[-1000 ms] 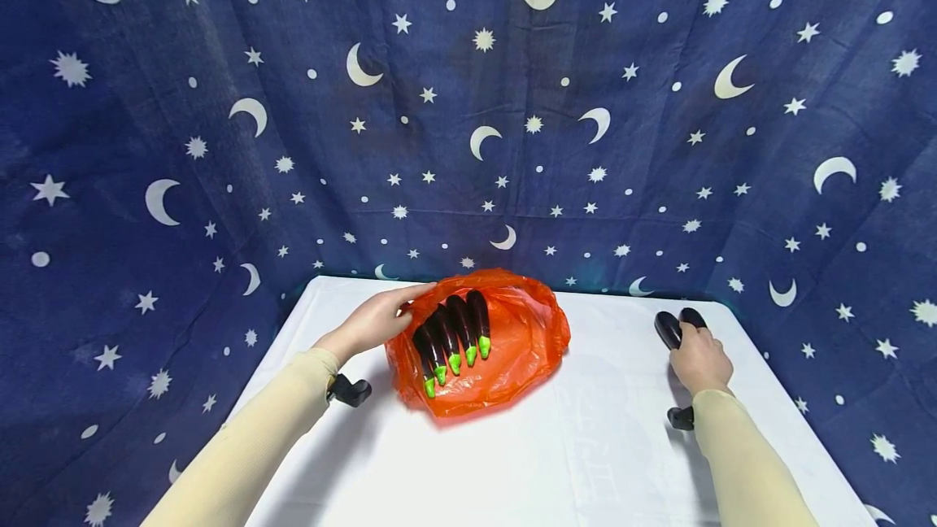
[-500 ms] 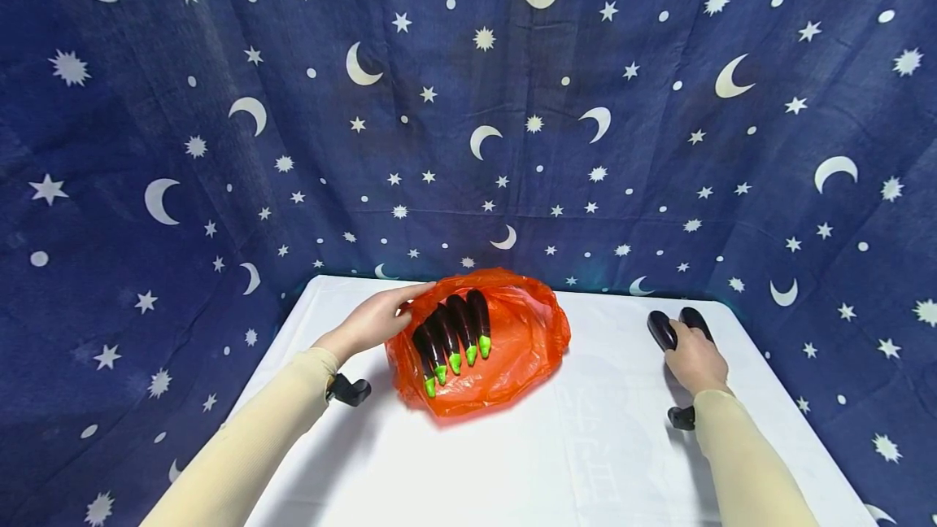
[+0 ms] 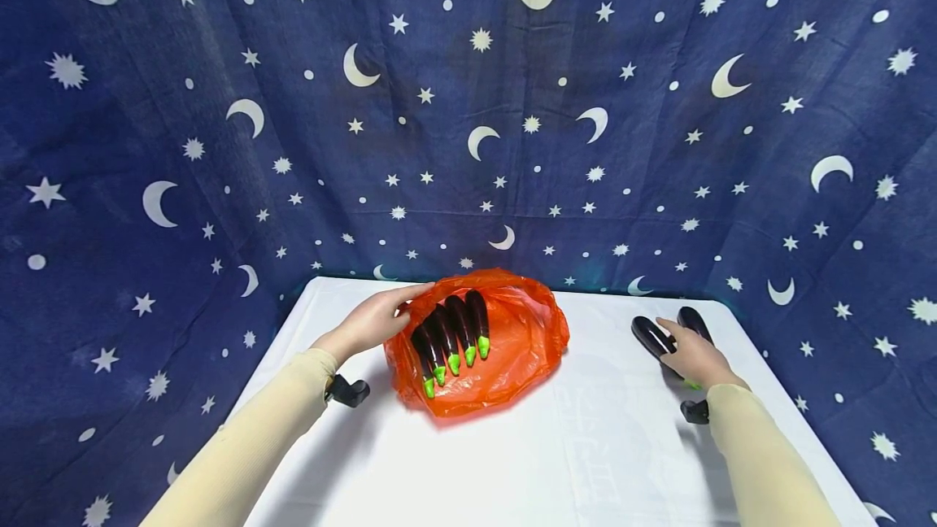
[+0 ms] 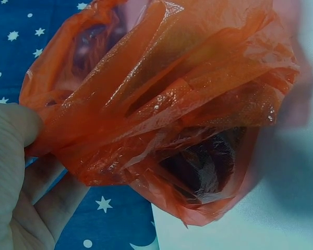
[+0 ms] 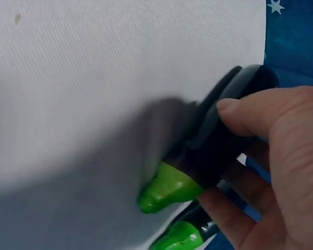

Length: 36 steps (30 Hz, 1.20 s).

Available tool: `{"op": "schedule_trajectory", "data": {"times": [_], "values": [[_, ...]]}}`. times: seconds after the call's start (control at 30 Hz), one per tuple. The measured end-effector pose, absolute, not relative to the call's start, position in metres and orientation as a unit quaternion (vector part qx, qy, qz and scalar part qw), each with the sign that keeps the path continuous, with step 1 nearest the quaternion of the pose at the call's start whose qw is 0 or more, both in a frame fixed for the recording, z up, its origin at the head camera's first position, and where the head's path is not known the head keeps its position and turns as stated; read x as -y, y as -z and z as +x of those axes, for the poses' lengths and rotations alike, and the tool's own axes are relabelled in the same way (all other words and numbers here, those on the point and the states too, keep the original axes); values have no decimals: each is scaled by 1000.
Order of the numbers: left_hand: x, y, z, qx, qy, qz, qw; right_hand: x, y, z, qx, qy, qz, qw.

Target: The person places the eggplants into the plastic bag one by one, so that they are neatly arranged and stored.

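At the left, my left hand (image 3: pixel 372 320) pinches the rim of an orange-red plastic bag (image 3: pixel 516 364) that gapes open on the table. Several dark eggplants (image 3: pixel 459 322) with green caps lie side by side in it. In the left wrist view the thumb presses the crumpled bag film (image 4: pixel 161 104), while the other fingers spread below it. Over at the right, my right hand (image 3: pixel 695 354) grips one eggplant (image 3: pixel 648 333), its thumb along the glossy body and the green cap (image 5: pixel 169 191) pointing away from the palm. A second eggplant (image 3: pixel 692 320) lies just beyond the fingers, partly hidden.
A white cloth covers the table (image 3: pixel 512 474). Its far edge meets a dark blue curtain (image 3: pixel 432 120) printed with moons and stars, which also runs along both sides. Black straps (image 3: pixel 349 391) sit at the wrists.
The right hand and its eggplant have turned and shifted left, away from the second eggplant, with the thumb now plainly showing. The left hand and the bag stay put.
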<state>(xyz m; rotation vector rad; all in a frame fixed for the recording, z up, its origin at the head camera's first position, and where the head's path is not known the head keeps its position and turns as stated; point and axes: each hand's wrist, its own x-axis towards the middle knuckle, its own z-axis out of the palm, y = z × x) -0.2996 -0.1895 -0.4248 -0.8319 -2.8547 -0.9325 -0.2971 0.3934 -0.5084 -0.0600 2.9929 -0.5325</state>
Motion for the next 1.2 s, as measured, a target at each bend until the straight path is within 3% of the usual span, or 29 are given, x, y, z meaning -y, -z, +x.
{"op": "schedule_trajectory", "data": {"times": [0.4, 1.2], "values": [[188, 425, -298, 911, 303, -281, 22, -399, 506, -299, -976, 194, -10, 104], [188, 425, -299, 913, 301, -273, 15, -397, 496, -296, -970, 204, -14, 128]]}}
